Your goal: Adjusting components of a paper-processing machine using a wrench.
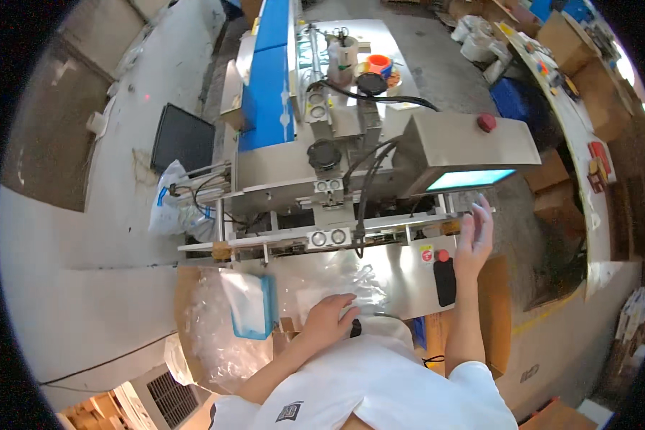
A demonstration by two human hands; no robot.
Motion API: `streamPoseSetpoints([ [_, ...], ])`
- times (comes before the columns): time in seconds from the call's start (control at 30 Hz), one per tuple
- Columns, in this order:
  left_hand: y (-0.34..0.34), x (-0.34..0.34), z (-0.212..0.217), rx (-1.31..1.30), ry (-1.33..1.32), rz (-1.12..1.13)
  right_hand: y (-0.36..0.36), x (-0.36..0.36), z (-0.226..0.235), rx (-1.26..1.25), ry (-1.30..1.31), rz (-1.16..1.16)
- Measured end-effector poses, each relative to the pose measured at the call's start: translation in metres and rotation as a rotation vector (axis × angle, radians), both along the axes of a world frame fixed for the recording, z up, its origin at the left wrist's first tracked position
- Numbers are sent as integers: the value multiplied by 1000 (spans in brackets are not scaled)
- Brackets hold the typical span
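My right hand (pixel 475 236) is raised beside the machine's lit screen (pixel 471 180), fingers stretched upward and apart, with nothing visible in it. My left hand (pixel 328 319) is low over the metal worktop (pixel 398 269), close to my shirt, its thumb and index finger apart. Just beyond its fingertips lies crumpled clear plastic film (pixel 365 287); whether the hand touches it I cannot tell. Left of that hand stands a blue open-topped bin (pixel 264 308) with white, sheet-like contents. The metal machine (pixel 330 208) spans the far side of the worktop.
A cardboard box (pixel 188 294) full of clear plastic bags (pixel 218 326) sits at the left. A red button (pixel 443 255) and a black phone-like object (pixel 445 282) are at the worktop's right end. Behind the machine runs a blue conveyor belt (pixel 269 93); a red knob (pixel 486 122) tops the screen housing.
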State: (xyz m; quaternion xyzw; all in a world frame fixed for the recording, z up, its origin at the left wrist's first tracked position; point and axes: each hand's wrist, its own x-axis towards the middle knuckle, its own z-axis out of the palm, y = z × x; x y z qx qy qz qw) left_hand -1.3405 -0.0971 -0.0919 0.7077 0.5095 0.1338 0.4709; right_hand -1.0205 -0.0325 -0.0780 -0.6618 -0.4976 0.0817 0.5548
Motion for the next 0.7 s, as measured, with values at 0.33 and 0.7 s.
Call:
streamPoseSetpoints([
  [0.33, 8, -4, 14, -114, -124, 65, -14, -12, -11, -60, 340, -94],
  [0.7, 76, -50, 96, 6, -639, 498, -15, -18, 1, -95, 309, -15],
])
